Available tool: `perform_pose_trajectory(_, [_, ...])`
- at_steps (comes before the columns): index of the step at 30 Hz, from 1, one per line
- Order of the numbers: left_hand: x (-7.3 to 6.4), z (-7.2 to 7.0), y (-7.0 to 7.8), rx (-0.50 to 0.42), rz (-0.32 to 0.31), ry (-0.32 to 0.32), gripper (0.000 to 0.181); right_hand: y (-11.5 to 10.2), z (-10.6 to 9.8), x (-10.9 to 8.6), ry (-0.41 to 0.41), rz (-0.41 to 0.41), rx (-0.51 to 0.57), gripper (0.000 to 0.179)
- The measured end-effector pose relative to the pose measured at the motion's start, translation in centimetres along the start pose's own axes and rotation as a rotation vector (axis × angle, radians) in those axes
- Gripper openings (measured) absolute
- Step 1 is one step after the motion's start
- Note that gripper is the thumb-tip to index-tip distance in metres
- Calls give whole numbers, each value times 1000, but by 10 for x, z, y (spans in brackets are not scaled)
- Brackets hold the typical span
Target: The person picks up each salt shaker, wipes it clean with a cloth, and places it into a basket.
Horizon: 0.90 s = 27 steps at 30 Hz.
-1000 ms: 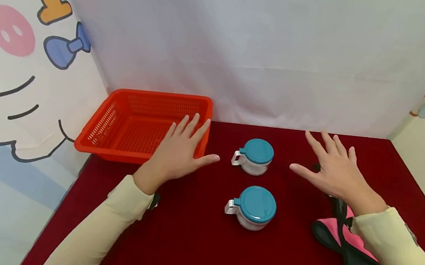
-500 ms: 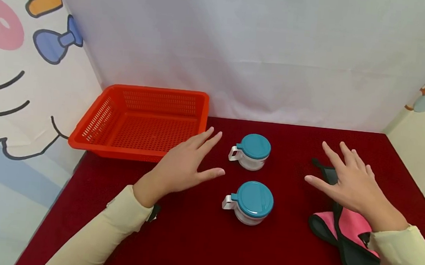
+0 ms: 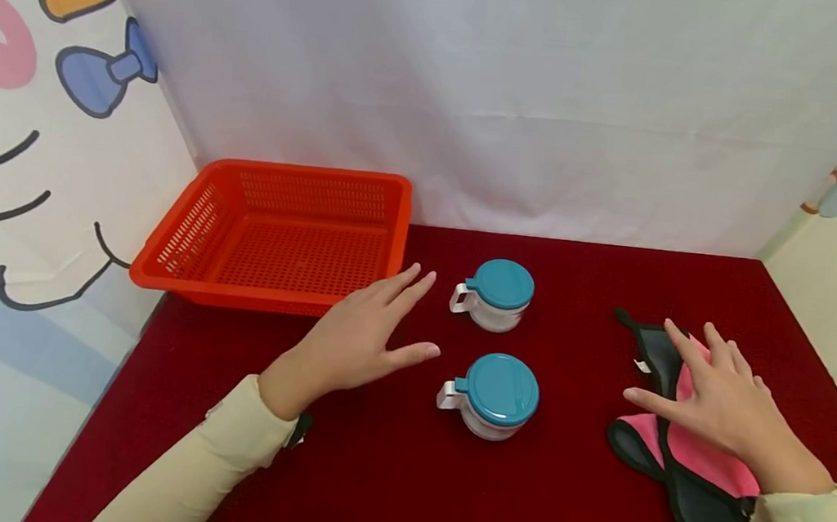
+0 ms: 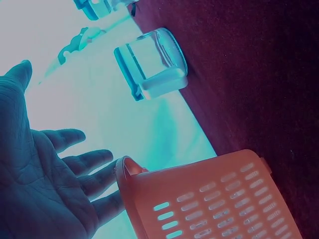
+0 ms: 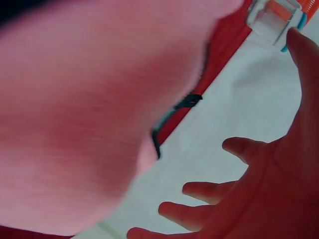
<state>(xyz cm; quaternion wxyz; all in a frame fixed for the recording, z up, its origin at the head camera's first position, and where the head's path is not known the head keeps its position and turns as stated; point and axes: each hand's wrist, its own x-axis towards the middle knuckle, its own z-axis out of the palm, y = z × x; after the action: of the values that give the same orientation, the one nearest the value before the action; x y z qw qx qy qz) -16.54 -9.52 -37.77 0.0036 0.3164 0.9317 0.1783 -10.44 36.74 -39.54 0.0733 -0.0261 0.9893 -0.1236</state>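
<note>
My left hand (image 3: 349, 337) hovers with spread fingers by the red basket's front right corner, palm down and holding nothing. Over on the right, my right hand (image 3: 727, 408) hangs over a folded pink and dark grey cloth item (image 3: 706, 521) with black edging and a white tag, hiding part of it. Pink fabric (image 5: 89, 114) fills much of the right wrist view, close to the camera; the fingers there are extended. Between the hands stand two clear jars with teal lids and white handles, a far jar (image 3: 503, 292) and a near jar (image 3: 502, 395), both upright.
The red perforated plastic basket (image 3: 300, 260) sits at the back left of the dark red tablecloth (image 3: 386, 488), with nothing inside. A white sheet (image 3: 548, 115) closes off the back, and a cartoon-printed panel (image 3: 63, 184) stands along the left.
My right hand has moved right and nearer to me, over the cloth item. My left hand has drawn back from over the basket. The head view has shifted slightly; jars and basket stay put.
</note>
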Motion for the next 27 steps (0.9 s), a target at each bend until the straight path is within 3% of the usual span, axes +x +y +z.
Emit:
perform_pose_trajectory(11, [-2,-2,-2,49,12,40,92,22,22,-22,-129,68,-29,121])
perform_pose_trajectory(17, [-6,-5,-1,104,18,43,91,24,28,-29,-132,99,-36,123])
perform_pose_trajectory(27, [-10,-8,0,160,4,41,92,21,28,-31,-133,108,-47,109])
